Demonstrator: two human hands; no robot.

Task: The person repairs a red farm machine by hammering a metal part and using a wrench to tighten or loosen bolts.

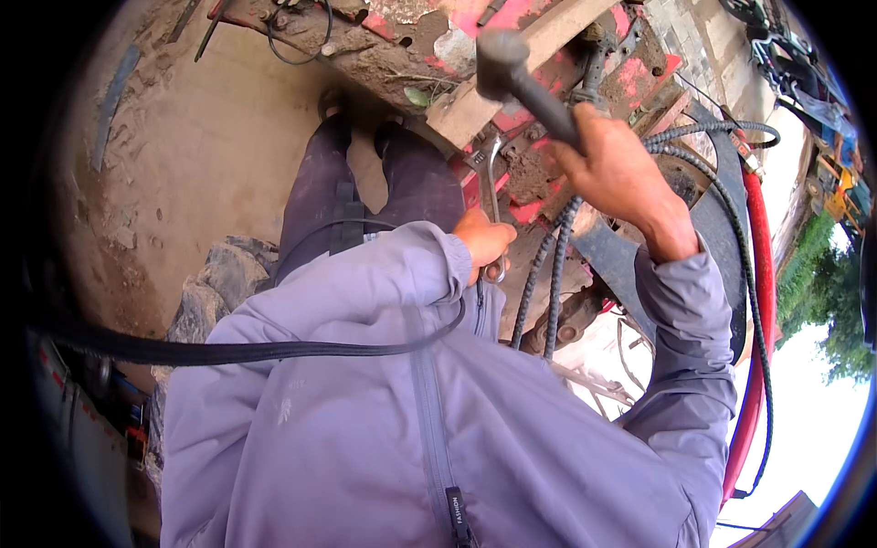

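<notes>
Head view, looking down over a grey zip jacket (411, 438) at muddy red machinery (548, 128). Item one: right hand (621, 169), at about 2 o'clock from the picture's centre, grip clenched around the dark handle of a hammer (525, 82); the hammer's rounded head sits at 12 o'clock, raised above the machine, its handle slanting down toward 4 o'clock into the fist. Item two: left hand (484, 242), near centre, grip closed on the lower end of a silver wrench (491, 187); the wrench stands nearly upright, its upper jaw end reaching to 12 o'clock from the hand and lying against the dirty red metal. Item three: pale wooden plank (512, 78), lying across the machine behind the hammer, running from 8 o'clock to 2 o'clock. Item four: black braided hoses (548, 283), hanging at 5 o'clock from the left hand, just beside it. Item five: red hose (760, 301), curving down the right edge at 3 o'clock. Item six: dark trousers (365, 192) and shoes on bare concrete floor (210, 137), at 10 o'clock
</notes>
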